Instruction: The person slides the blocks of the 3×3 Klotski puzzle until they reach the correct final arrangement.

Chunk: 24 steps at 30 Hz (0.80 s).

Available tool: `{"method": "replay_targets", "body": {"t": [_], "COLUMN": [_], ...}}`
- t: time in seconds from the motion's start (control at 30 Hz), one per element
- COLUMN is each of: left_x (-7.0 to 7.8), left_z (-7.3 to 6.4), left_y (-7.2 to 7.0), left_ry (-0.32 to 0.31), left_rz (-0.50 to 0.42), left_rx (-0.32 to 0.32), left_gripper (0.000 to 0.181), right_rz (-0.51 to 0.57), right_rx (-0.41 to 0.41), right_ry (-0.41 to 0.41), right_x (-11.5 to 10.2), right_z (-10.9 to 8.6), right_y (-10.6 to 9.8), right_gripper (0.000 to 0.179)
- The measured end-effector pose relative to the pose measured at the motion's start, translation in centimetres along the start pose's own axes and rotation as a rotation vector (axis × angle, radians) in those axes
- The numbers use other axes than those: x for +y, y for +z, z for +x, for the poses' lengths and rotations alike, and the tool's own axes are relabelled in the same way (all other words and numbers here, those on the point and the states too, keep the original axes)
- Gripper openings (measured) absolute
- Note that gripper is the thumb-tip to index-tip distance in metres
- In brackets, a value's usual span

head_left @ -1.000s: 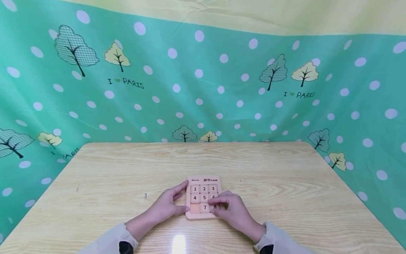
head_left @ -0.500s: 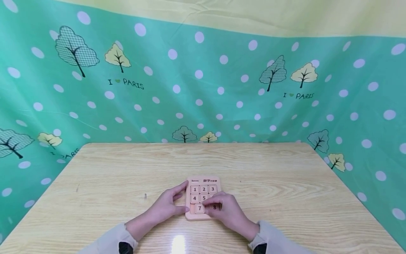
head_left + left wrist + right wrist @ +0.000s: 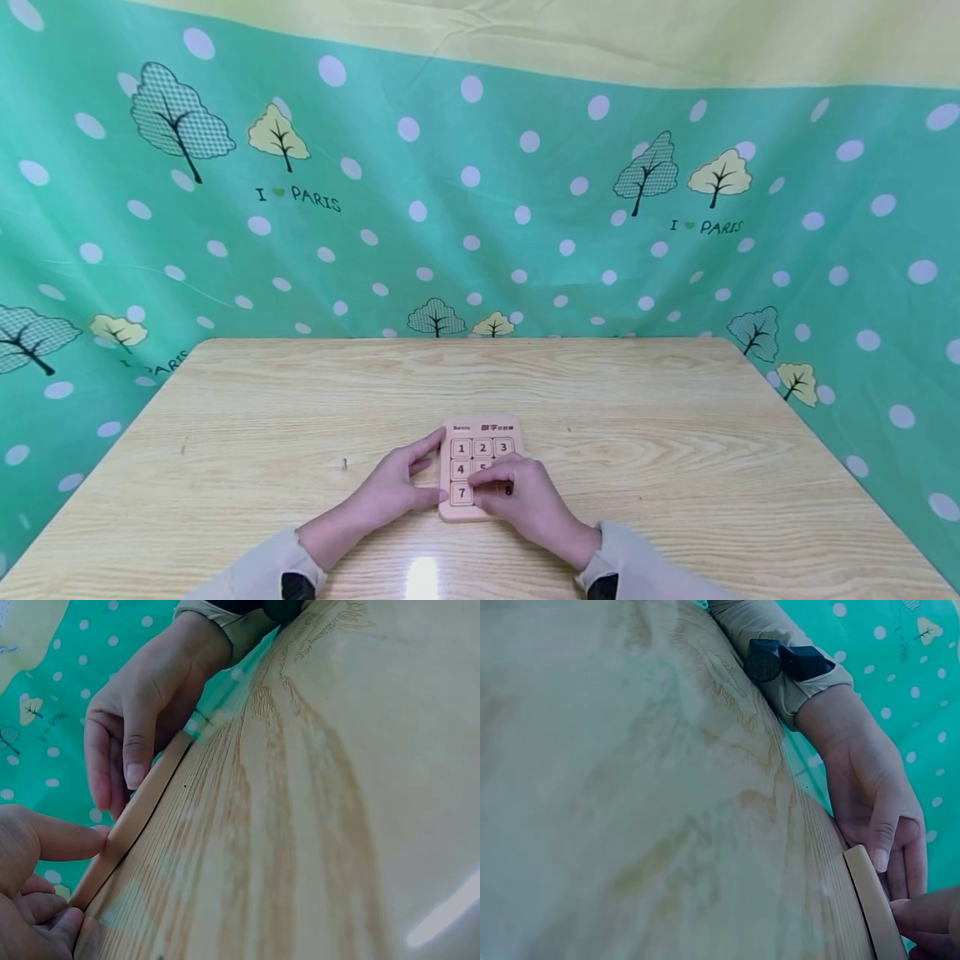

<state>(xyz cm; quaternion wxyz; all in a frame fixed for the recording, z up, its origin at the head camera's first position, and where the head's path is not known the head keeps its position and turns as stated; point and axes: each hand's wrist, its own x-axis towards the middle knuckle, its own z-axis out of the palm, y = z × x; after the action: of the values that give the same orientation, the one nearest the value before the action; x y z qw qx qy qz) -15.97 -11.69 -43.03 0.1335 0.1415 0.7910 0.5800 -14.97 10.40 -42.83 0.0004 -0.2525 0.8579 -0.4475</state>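
A pink sliding number puzzle [image 3: 474,419] lies on the wooden table, its tiles marked with digits. My left hand [image 3: 401,482] rests against its left edge, forefinger near the upper corner and thumb lower down. In the left wrist view, the fingers [image 3: 71,844] touch the side of the frame. My right hand [image 3: 525,496] lies over the lower right of the puzzle, forefinger and thumb tips at the right side of the 7 tile [image 3: 461,493]. That tile sits in the bottom left place. The 8 tile [image 3: 508,491] shows partly beneath the hand; the 6 is hidden.
The light wooden table [image 3: 300,400] spreads around the puzzle. A green dotted cloth [image 3: 480,208] printed with trees hangs behind it and at both sides. A black strap or device [image 3: 787,660] is worn on the right sleeve.
My right hand has moved left, and the 7 tile has slid with it from the bottom middle place into the bottom left gap. My left hand has stayed at the puzzle's edge.
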Motion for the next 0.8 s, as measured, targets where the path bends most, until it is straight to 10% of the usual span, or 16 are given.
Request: {"method": "replay_targets", "body": {"t": [0.8], "left_x": [0.2], "left_z": [0.0], "left_y": [0.2], "left_ry": [0.001], "left_rz": [-0.007], "left_rx": [0.015], "left_gripper": [0.085], "right_rz": [-0.037], "right_rx": [0.06], "right_ry": [0.098], "right_x": [1.7], "right_z": [-2.2], "right_y": [-3.7], "right_gripper": [0.026]}}
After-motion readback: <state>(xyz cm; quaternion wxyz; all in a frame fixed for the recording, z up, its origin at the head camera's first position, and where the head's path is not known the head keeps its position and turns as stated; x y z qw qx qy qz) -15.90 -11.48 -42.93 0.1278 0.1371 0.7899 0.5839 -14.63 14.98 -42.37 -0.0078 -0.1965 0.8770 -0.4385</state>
